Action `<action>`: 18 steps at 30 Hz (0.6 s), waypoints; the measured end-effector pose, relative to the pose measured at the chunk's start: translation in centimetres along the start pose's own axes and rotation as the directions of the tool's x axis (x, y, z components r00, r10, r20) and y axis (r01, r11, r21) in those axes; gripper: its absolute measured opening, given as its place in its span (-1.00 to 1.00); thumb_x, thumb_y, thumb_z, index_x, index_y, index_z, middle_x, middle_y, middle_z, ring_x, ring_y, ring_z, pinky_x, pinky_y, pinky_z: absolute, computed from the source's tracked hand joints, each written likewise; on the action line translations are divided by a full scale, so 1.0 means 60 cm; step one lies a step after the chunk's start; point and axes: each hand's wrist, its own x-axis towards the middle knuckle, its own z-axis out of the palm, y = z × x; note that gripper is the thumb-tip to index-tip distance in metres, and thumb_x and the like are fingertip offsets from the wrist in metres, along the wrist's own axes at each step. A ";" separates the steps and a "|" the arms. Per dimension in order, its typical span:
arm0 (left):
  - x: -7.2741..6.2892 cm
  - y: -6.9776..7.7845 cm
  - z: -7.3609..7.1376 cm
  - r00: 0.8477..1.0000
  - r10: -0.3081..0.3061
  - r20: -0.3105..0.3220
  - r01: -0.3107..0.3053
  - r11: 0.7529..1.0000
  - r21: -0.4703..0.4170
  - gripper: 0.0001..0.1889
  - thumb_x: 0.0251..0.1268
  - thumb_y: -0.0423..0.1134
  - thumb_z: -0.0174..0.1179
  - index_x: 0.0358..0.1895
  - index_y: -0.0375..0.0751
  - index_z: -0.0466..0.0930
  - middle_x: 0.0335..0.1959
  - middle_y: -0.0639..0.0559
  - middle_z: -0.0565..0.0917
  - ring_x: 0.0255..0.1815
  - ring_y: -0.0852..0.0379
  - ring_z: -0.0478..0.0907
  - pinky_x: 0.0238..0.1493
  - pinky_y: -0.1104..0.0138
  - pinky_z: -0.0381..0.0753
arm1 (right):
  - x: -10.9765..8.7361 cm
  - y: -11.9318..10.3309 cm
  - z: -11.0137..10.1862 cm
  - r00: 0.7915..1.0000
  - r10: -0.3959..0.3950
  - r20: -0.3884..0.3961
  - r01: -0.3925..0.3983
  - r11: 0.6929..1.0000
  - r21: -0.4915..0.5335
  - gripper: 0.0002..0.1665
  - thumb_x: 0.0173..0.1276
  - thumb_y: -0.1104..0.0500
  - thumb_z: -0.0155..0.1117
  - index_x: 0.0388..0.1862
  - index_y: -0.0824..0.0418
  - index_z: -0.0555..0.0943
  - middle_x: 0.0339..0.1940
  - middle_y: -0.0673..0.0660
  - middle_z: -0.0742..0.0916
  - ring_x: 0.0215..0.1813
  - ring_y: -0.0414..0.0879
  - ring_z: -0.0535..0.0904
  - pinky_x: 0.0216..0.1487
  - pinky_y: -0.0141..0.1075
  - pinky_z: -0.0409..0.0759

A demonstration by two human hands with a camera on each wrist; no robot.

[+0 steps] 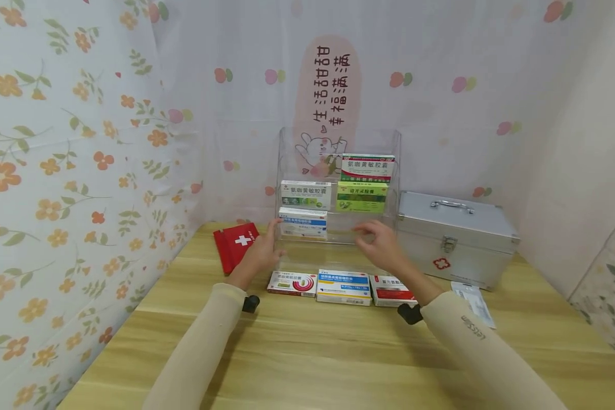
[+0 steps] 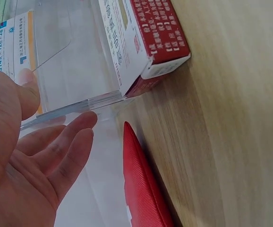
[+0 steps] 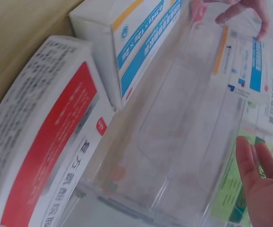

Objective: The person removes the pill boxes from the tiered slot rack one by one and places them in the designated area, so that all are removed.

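At the clear rack's (image 1: 333, 243) left edge, the left hand (image 1: 263, 250), loosely spread, has its thumb at a blue-and-white box (image 1: 303, 223) in the rack's lower left; contact is unclear. The right hand (image 1: 381, 245), relaxed and holding nothing, hovers before the rack's lower right. Right of the rack stands a silver case (image 1: 453, 245).

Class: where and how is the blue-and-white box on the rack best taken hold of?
Probably take the box by its right end, from the front right, thumb on its broad face. That end has open space beside it; the left end nears the rack wall.
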 end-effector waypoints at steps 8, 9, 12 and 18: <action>-0.001 0.004 0.002 1.000 -0.009 0.025 0.009 1.000 -0.002 -0.09 0.32 -0.27 0.30 0.51 0.22 -0.18 -0.59 -0.10 0.48 -0.69 -0.03 0.43 -0.65 0.33 0.49 | 0.022 0.002 0.028 0.992 -0.005 0.122 0.008 1.000 -0.028 -0.67 0.29 0.32 0.32 0.04 0.31 0.66 0.19 0.35 0.60 0.16 0.26 0.55 0.01 0.06 0.64; -0.001 0.005 0.001 1.000 -0.013 0.022 0.013 1.000 -0.003 -0.09 0.32 -0.27 0.30 0.51 0.23 -0.18 -0.59 -0.11 0.48 -0.68 -0.03 0.43 -0.65 0.33 0.48 | 0.025 0.003 0.031 0.991 -0.008 0.136 0.013 0.999 -0.031 -0.66 0.29 0.32 0.32 0.06 0.31 0.66 0.20 0.35 0.59 0.16 0.27 0.55 0.04 0.07 0.62; -0.004 -0.002 0.000 1.000 -0.026 0.000 0.026 1.000 -0.013 -0.09 0.31 -0.29 0.30 0.50 0.24 -0.16 -0.60 -0.12 0.47 -0.69 -0.04 0.42 -0.66 0.32 0.47 | 0.038 0.004 0.045 0.988 -0.030 0.155 0.033 0.999 -0.016 -0.64 0.30 0.30 0.33 0.08 0.33 0.65 0.21 0.36 0.58 0.15 0.29 0.57 0.08 0.09 0.60; 0.001 -0.010 0.003 1.000 0.015 0.008 -0.015 0.999 -0.030 -0.08 0.32 -0.30 0.30 0.50 0.27 -0.18 -0.61 -0.10 0.45 -0.70 -0.02 0.39 -0.68 0.34 0.43 | 0.060 0.002 0.059 0.987 -0.058 0.153 0.057 0.998 0.008 -0.60 0.28 0.31 0.36 0.11 0.30 0.65 0.25 0.34 0.57 0.18 0.27 0.55 0.04 0.04 0.63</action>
